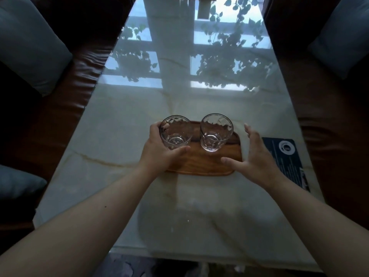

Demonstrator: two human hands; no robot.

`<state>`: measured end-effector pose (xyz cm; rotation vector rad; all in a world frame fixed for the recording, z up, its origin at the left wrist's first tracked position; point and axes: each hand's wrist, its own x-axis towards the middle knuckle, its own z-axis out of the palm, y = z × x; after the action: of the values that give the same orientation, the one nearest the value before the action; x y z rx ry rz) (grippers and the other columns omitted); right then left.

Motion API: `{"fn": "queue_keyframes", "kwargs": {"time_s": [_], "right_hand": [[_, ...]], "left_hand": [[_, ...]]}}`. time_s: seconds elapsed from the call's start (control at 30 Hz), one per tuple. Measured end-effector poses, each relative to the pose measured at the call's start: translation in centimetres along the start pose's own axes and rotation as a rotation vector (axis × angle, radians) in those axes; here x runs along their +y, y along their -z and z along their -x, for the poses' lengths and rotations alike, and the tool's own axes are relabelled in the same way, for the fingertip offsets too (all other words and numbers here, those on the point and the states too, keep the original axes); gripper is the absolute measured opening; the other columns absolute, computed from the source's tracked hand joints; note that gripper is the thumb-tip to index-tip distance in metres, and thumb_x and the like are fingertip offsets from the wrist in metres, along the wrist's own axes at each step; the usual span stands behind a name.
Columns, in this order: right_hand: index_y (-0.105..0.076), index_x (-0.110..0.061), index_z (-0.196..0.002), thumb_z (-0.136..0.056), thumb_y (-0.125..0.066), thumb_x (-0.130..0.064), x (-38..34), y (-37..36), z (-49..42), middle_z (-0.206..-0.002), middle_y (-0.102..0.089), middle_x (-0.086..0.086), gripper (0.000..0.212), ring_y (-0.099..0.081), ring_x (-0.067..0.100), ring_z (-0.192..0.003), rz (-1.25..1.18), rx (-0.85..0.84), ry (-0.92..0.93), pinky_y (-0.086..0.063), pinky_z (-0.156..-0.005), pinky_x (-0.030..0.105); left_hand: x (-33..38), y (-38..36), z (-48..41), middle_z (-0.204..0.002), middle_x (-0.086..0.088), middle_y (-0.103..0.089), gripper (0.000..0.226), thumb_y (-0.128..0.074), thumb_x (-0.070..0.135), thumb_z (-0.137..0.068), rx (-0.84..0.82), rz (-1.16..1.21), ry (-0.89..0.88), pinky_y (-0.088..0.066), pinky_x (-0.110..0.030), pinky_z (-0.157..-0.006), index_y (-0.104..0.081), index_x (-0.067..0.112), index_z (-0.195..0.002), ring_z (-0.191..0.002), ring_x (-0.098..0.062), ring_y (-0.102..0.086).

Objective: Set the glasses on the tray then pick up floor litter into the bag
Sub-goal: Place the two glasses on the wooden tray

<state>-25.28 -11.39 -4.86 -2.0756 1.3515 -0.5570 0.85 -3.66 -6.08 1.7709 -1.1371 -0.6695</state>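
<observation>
Two clear empty glasses stand upright on a wooden tray (201, 163) in the middle of a glossy marble table (127, 136). My left hand (159, 152) wraps around the left glass (175, 132), fingers behind it and thumb in front. The right glass (216, 132) stands free on the tray's right half. My right hand (255, 158) hovers just right of that glass with fingers spread, apart from it and holding nothing. No bag or floor litter can be made out.
A dark blue printed card (287, 156) lies on the table right of the tray. Brown leather sofas (79, 82) with blue-grey cushions (30, 47) flank the table on both sides. The table's near edge (199, 254) is below my forearms.
</observation>
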Motion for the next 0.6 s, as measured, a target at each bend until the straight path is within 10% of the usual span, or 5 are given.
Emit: {"fn": "queue_keyframes", "kwargs": {"time_s": [0.6], "right_hand": [[-0.012,-0.026,-0.150,-0.069,-0.056,-0.073,-1.9,2.6,9.0,-0.158,-0.020,0.012,0.104,-0.018,0.027,-0.145,0.443,-0.186,0.104,-0.014,-0.117,0.050]], "left_hand": [[3.1,3.3,12.7,-0.149,-0.014,-0.036,0.088,-0.060,0.059,-0.076,-0.135,-0.638,-0.179,-0.034,-0.041,-0.105,-0.028,0.012,-0.143,-0.135,-0.029,-0.035]]}}
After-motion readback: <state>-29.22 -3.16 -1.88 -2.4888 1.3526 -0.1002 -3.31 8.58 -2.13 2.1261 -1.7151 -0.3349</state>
